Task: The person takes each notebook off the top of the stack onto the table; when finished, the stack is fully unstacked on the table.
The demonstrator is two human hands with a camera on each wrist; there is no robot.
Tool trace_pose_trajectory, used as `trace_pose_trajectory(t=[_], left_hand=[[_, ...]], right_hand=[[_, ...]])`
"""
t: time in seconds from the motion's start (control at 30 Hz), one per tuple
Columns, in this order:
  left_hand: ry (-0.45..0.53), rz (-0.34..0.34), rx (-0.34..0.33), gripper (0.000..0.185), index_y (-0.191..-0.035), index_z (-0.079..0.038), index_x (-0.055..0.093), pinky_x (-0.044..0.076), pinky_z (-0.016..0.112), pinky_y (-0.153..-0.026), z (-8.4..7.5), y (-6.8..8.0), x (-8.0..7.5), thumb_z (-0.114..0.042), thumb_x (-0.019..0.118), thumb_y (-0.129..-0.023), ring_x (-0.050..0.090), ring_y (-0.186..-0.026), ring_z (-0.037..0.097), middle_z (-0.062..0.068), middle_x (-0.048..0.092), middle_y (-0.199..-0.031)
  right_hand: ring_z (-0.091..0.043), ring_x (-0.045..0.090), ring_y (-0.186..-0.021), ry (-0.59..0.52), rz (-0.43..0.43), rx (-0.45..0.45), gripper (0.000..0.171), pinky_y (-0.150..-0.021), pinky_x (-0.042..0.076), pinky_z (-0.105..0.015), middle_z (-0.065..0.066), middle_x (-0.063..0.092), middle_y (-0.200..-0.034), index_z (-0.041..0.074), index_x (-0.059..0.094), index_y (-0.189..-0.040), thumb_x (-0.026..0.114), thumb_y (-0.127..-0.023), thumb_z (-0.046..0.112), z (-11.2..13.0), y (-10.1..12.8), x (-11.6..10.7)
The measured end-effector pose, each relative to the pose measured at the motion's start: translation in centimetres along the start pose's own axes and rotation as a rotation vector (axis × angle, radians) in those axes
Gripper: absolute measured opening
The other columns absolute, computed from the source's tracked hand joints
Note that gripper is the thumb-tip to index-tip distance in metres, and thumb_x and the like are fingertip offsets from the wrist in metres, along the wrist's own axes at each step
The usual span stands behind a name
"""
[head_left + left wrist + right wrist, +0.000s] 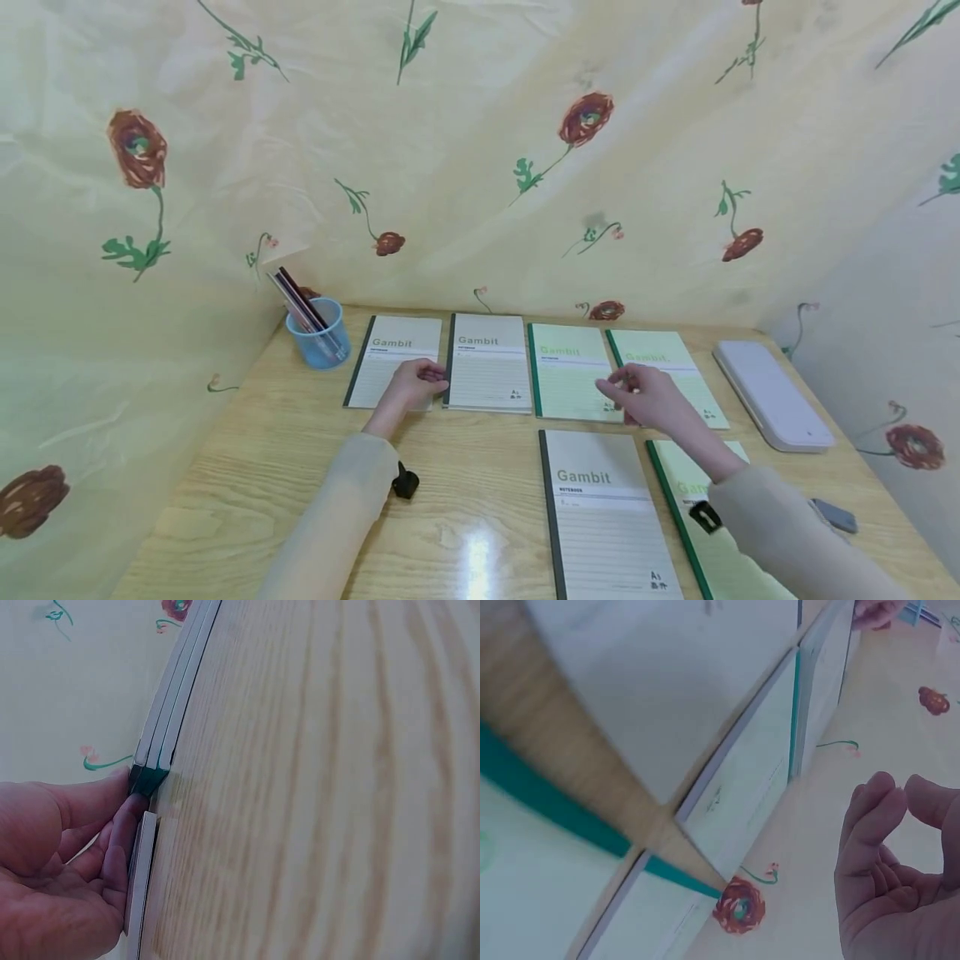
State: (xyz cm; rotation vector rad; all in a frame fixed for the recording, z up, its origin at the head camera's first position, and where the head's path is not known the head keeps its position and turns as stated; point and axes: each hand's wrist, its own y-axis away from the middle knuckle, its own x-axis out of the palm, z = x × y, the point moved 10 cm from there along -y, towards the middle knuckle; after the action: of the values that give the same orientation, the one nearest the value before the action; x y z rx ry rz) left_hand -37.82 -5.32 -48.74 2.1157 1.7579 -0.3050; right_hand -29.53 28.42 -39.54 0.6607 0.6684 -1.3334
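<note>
My left hand (417, 385) reaches over the right edge of a white, dark-spined Gambit notebook (384, 346). Its fingertips touch the spine of the white notebook (491, 367) beside it. In the left wrist view, the thumb and loosely bent fingers of the left hand (82, 855) meet the spine corner of a stack of notebooks (176, 697). Over the gap between two green-spined notebooks, one nearer the middle (566, 367) and one farther right (678, 371), hovers my right hand (641, 393). Its fingers bend loosely, thumb and fingertips slightly apart, with nothing between them.
Nearer me lie a white notebook (607, 525) and a green-spined one (720, 542), partly under the right forearm. A blue cup (322, 342) with pencils stands back left. At the right are a white flat case (772, 396) and a small grey object (836, 515). Flowered cloth (465, 167) hangs behind.
</note>
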Motion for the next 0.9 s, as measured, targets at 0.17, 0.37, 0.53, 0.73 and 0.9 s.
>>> trace_pose_trajectory(t=[0.17,0.37,0.53,0.73,0.9], left_hand=[[-0.007,-0.003,-0.012,0.024,-0.114,0.001,0.068,0.050,0.038,-0.090,0.1,0.0,0.0,-0.004,0.072,-0.091,0.063,-0.098,0.025,0.011,0.068,-0.103],[-0.001,-0.006,-0.005,0.025,-0.114,0.003,0.067,0.051,0.038,-0.089,-0.2,0.1,0.0,-0.003,0.071,-0.091,0.063,-0.097,0.025,0.012,0.068,-0.103],[-0.010,-0.005,-0.016,0.025,-0.115,0.002,0.067,0.050,0.038,-0.090,-0.1,0.1,0.1,-0.004,0.072,-0.091,0.063,-0.099,0.026,0.012,0.068,-0.104],[-0.010,-0.011,-0.016,0.027,-0.116,0.002,0.067,0.050,0.038,-0.092,0.0,-0.1,0.0,-0.005,0.072,-0.091,0.063,-0.101,0.026,0.013,0.069,-0.105],[0.002,-0.007,-0.030,0.026,-0.117,0.001,0.067,0.050,0.038,-0.091,0.2,0.1,0.1,-0.005,0.072,-0.091,0.063,-0.100,0.026,0.012,0.068,-0.105]], right_hand=[[-0.024,0.065,-0.063,-0.031,0.017,0.017,0.044,-0.063,0.057,-0.041,-0.021,0.067,-0.091,-0.005,0.060,-0.114,0.062,-0.099,0.036,0.7,-3.7,1.4],[-0.025,0.065,-0.064,-0.041,0.033,0.007,0.046,-0.060,0.057,-0.037,-0.020,0.067,-0.093,-0.004,0.061,-0.113,0.063,-0.099,0.039,0.9,-7.0,4.1],[-0.018,0.061,-0.059,-0.052,0.044,0.049,0.042,-0.057,0.054,-0.030,-0.014,0.067,-0.084,-0.003,0.062,-0.109,0.063,-0.099,0.038,0.4,-9.0,6.6],[-0.017,0.060,-0.059,-0.037,0.048,0.045,0.042,-0.056,0.051,-0.029,-0.010,0.065,-0.081,-0.003,0.063,-0.109,0.063,-0.098,0.038,1.1,-10.3,8.9],[-0.018,0.058,-0.064,0.028,-0.003,0.044,0.040,-0.057,0.045,-0.028,-0.008,0.064,-0.081,-0.001,0.066,-0.103,0.065,-0.096,0.039,1.4,-10.7,9.6]])
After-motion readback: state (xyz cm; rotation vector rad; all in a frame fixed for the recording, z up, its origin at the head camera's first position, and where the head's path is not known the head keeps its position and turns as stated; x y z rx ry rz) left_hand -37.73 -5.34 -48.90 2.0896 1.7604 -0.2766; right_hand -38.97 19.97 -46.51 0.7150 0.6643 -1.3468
